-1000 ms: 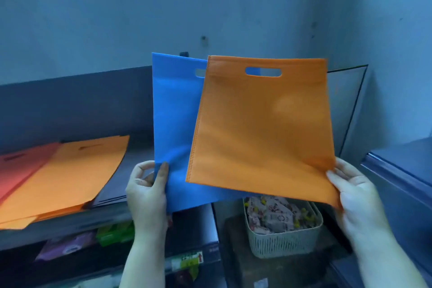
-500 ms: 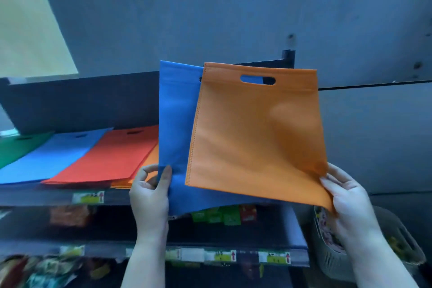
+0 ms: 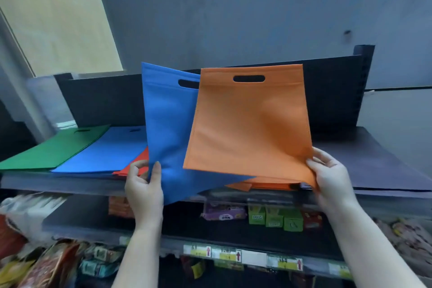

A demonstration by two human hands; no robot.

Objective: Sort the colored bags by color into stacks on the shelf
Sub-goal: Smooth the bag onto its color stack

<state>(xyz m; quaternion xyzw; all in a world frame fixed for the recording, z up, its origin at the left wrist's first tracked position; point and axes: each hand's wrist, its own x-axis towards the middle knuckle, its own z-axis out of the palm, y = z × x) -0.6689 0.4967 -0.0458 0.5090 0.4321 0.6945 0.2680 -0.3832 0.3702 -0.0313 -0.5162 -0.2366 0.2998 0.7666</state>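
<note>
I hold two flat bags upright in front of the shelf. My left hand pinches the lower left corner of a blue bag. My right hand pinches the lower right corner of an orange bag, which overlaps the blue one. On the shelf lie a green stack, a blue stack, a red stack mostly hidden, and an orange stack showing under the held bags.
The shelf's right part is bare dark board. A lower shelf holds small boxes and packets. Snack bags crowd the bottom left. A dark back panel rises behind the stacks.
The view swung left and closer to the shelf. Both hands keep their hold, and the two bags have spread slightly apart. The green stack has come fully into view.
</note>
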